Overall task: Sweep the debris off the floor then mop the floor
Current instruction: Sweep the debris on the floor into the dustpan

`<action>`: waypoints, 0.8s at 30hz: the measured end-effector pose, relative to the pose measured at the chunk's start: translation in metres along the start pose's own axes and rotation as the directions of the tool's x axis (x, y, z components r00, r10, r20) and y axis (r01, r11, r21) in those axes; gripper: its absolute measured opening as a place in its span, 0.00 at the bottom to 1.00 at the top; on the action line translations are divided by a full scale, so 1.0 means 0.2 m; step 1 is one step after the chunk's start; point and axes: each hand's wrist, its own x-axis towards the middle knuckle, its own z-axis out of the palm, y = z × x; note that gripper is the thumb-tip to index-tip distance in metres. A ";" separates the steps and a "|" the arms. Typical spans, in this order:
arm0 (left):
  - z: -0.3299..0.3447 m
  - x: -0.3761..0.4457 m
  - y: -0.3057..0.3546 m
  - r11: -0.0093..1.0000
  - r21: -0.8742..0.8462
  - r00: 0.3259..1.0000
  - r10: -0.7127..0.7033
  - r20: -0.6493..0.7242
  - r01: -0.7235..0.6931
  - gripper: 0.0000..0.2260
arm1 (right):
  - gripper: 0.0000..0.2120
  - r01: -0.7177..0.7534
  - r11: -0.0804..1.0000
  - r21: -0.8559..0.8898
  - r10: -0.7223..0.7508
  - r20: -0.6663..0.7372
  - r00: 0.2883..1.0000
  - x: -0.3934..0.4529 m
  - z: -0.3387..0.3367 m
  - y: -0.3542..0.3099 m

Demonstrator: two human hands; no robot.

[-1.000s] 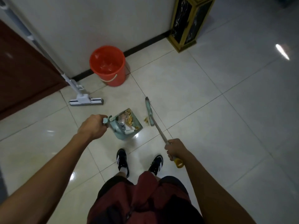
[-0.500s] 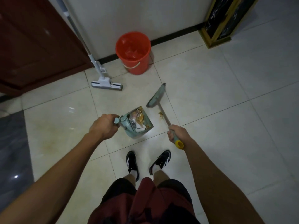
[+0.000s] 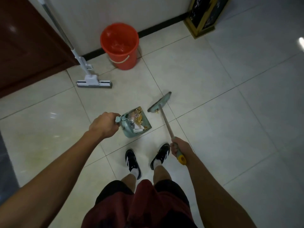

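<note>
My left hand [image 3: 105, 125] grips the handle of a pale green dustpan [image 3: 147, 124] that rests on the tiled floor and holds paper scraps and yellow-brown debris [image 3: 137, 118]. My right hand [image 3: 178, 148] grips the lower shaft of a broom [image 3: 166, 122], above its yellow end cap. The green broom head [image 3: 160, 102] touches the floor just right of the dustpan's mouth, with a few crumbs [image 3: 157, 112] beside it.
A red bucket [image 3: 120, 45] lined with a bag stands by the wall. A white sponge mop [image 3: 93, 83] leans against the wall beside a brown door [image 3: 28, 46]. A black and gold stand [image 3: 204, 15] is at the back right. My feet are just behind the dustpan.
The broom head has swung from edge-on beside the dustpan to a diagonal position near its mouth. The view has shifted, and the loose debris beside the pan has shrunk to a few crumbs.
</note>
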 end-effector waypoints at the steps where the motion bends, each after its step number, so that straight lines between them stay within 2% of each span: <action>1: 0.00 0.00 0.00 1.000 0.000 1.000 0.010 0.006 -0.010 0.05 | 0.07 0.022 1.000 -0.018 -0.022 0.008 1.000 -0.01 -0.02 0.01; 7: 0.00 0.06 0.03 0.999 0.000 0.999 0.048 0.002 -0.048 0.06 | 0.05 0.144 0.976 -0.162 -0.148 -0.009 0.989 -0.06 -0.09 -0.02; 10: 0.00 0.10 0.06 0.999 0.003 0.999 0.046 0.000 -0.046 0.07 | 0.13 0.231 0.912 -0.340 -0.274 -0.083 0.958 -0.04 -0.10 -0.07; 13: -0.01 0.14 0.08 0.999 -0.002 0.999 0.035 0.003 -0.035 0.07 | 0.22 0.272 0.783 -0.560 -0.406 -0.129 0.905 0.01 -0.11 -0.11; 16: -0.01 0.18 0.09 1.000 0.003 1.000 0.019 -0.002 -0.019 0.06 | 0.24 0.224 0.550 -0.805 -0.521 -0.120 0.845 0.07 -0.14 -0.17; 18: -0.01 0.21 0.09 1.000 0.005 1.000 0.011 -0.008 -0.011 0.06 | 0.25 0.179 0.451 -0.874 -0.528 -0.100 0.844 0.10 -0.15 -0.20; 21: 0.00 0.24 0.10 1.000 0.004 1.000 0.000 -0.010 0.000 0.05 | 0.25 0.124 0.360 -0.925 -0.487 -0.073 0.870 0.13 -0.14 -0.23; 24: 0.00 0.26 0.10 1.000 0.014 1.000 -0.013 -0.008 0.013 0.04 | 0.23 0.106 0.347 -0.932 -0.409 -0.049 0.911 0.12 -0.13 -0.22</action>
